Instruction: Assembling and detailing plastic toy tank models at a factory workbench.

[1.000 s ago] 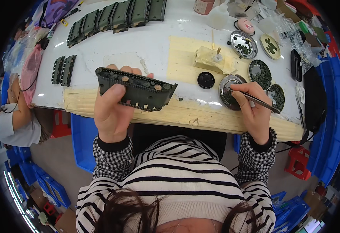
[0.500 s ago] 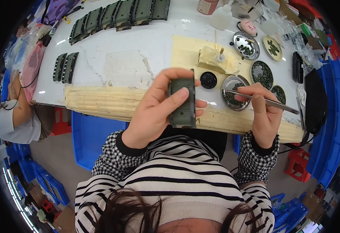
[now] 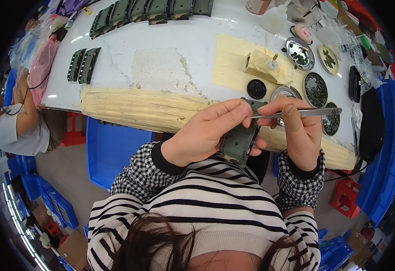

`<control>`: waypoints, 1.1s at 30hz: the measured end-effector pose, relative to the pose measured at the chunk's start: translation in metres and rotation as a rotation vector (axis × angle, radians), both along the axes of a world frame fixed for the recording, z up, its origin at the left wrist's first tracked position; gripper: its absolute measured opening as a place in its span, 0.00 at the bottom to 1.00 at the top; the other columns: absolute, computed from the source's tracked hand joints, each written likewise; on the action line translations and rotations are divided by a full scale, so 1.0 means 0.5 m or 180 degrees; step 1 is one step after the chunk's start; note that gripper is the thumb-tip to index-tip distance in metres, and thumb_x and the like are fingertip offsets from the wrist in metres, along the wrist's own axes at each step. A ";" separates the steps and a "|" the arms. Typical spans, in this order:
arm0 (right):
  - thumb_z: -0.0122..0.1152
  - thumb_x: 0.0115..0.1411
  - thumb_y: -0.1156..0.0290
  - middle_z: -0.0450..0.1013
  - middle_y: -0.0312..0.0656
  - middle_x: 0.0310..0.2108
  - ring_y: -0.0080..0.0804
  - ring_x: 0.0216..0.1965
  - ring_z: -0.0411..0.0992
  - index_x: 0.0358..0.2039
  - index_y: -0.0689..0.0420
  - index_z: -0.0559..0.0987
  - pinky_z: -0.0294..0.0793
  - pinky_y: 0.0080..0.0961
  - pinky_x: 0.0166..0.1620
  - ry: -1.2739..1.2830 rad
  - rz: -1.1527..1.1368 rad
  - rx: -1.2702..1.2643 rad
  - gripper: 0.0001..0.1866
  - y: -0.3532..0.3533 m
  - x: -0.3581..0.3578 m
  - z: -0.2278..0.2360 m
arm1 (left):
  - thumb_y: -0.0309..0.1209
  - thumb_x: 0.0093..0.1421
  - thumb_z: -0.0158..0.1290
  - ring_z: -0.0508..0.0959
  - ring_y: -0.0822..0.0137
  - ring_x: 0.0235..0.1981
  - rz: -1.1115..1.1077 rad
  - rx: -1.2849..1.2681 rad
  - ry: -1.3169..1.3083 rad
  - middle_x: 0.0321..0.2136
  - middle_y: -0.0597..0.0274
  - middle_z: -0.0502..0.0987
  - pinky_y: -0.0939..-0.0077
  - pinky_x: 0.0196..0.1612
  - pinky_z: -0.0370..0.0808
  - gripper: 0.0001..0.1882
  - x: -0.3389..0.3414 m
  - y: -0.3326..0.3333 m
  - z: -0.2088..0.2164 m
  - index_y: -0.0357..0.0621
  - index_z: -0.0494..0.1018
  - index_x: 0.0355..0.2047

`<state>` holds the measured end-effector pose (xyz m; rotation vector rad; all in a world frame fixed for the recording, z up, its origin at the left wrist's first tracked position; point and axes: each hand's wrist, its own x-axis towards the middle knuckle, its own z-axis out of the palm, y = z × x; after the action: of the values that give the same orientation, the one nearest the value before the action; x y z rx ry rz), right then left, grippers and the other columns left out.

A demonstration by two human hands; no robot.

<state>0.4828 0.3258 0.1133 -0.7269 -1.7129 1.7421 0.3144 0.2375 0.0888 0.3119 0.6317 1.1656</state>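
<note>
My left hand (image 3: pixel 206 131) is closed around a dark green curved panel (image 3: pixel 238 143) with toothed, black-edged sides, held just in front of the table's padded edge. In my right hand (image 3: pixel 300 131) are metal tweezers (image 3: pixel 312 112), pinched between thumb and fingers. Their tips reach the upper part of the panel, beside my left thumb. Whatever the tips may grip is too small to make out. Behind my right hand, a steel dish (image 3: pixel 286 92) is partly hidden. Round dishes of small dark green pieces (image 3: pixel 316 89) stand close by, one of them (image 3: pixel 331 122) near the tweezers' back end.
A tape-wrapped block (image 3: pixel 263 65) stands on yellow paper beside a black round lid (image 3: pixel 256 89). Similar green panels (image 3: pixel 154 11) lie in a row at the far left, two more (image 3: pixel 88 65) nearer. Another person (image 3: pixel 21 117) sits at left. A blue bin (image 3: pixel 116 153) is below the table edge.
My right hand has come away from the steel dish, bringing the tweezers leftward to the panel. My left hand has moved right and nearer to me, tilting the panel. The view has shifted slightly.
</note>
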 end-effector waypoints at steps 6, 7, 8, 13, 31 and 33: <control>0.61 0.55 0.76 0.75 0.49 0.35 0.34 0.33 0.75 0.41 0.66 0.78 0.76 0.27 0.39 -0.0244 0.0309 0.2233 0.12 -0.016 0.006 0.017 | 0.37 0.70 0.38 0.75 0.71 0.41 0.0242 0.0428 0.0410 0.43 0.55 0.73 0.78 0.45 0.74 0.14 -0.006 -0.006 -0.027 0.39 0.67 0.37; 0.68 0.47 0.75 0.75 0.49 0.35 0.39 0.34 0.76 0.41 0.65 0.79 0.77 0.28 0.40 -0.0119 0.0229 0.2484 0.18 -0.023 0.002 0.008 | 0.37 0.70 0.38 0.73 0.73 0.41 0.0331 0.0437 0.0526 0.44 0.56 0.73 0.79 0.46 0.72 0.14 -0.003 -0.004 -0.030 0.39 0.67 0.37; 0.69 0.46 0.73 0.75 0.49 0.35 0.39 0.34 0.76 0.41 0.64 0.79 0.77 0.28 0.40 -0.0247 0.0181 0.2640 0.19 -0.030 0.000 0.008 | 0.36 0.70 0.38 0.72 0.74 0.42 0.0421 0.0446 0.0642 0.44 0.56 0.73 0.80 0.47 0.71 0.14 -0.001 -0.004 -0.032 0.38 0.68 0.38; 0.69 0.46 0.67 0.76 0.49 0.35 0.41 0.37 0.77 0.41 0.63 0.79 0.78 0.29 0.38 -0.0496 0.0108 0.3229 0.22 -0.043 -0.006 0.004 | 0.35 0.70 0.38 0.71 0.74 0.44 0.0479 0.0592 0.1065 0.44 0.58 0.74 0.79 0.50 0.69 0.13 0.002 -0.005 -0.032 0.38 0.68 0.39; 0.68 0.48 0.67 0.75 0.48 0.33 0.42 0.38 0.77 0.41 0.64 0.78 0.79 0.28 0.35 -0.0580 0.0247 0.3550 0.21 -0.038 -0.017 0.004 | 0.36 0.70 0.39 0.71 0.76 0.42 0.0582 0.0621 0.1091 0.42 0.61 0.74 0.81 0.48 0.70 0.14 -0.001 -0.004 -0.040 0.38 0.69 0.38; 0.68 0.48 0.67 0.75 0.48 0.33 0.42 0.38 0.77 0.41 0.64 0.78 0.79 0.28 0.35 -0.0586 0.0240 0.3545 0.21 -0.038 -0.018 0.003 | 0.36 0.70 0.39 0.71 0.76 0.42 0.0579 0.0640 0.1093 0.42 0.61 0.74 0.81 0.48 0.69 0.14 -0.002 -0.003 -0.040 0.39 0.69 0.37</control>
<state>0.4738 0.3066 0.1151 -0.2911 -2.4360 0.5266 0.3133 0.2361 0.0690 0.6456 0.8572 1.3668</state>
